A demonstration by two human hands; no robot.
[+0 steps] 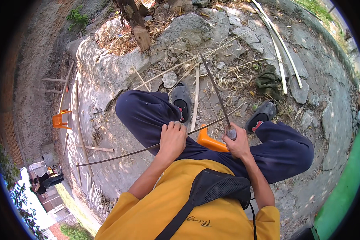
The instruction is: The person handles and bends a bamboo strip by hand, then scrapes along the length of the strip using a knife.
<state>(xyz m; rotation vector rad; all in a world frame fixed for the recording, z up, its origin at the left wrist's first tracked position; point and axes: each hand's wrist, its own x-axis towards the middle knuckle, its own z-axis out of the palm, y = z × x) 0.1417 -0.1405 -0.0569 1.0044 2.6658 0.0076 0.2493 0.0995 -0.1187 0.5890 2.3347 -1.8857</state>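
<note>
My right hand [237,143] is closed around the handle of a long, narrow-bladed knife [216,89]. Its dark blade points away from me, up and slightly left. Over my left thigh, my left hand [173,140] is closed on a thin dark strip [120,155], which looks like split bamboo or cane. The strip runs from the far left, under my left hand, to beyond the knife, crossing near the lower blade. Whether blade and strip touch, I cannot tell. Between my legs shows an orange plastic seat [207,140].
Pale split strips [197,92] and thin shavings [236,76] litter the rubble ahead. Long pale strips [279,52] lie at the right, near a dark cloth [268,83]. A cut tree trunk [141,37] stands ahead. Leftward are an orange chair [61,119], poles [81,128] and a distant person [46,183].
</note>
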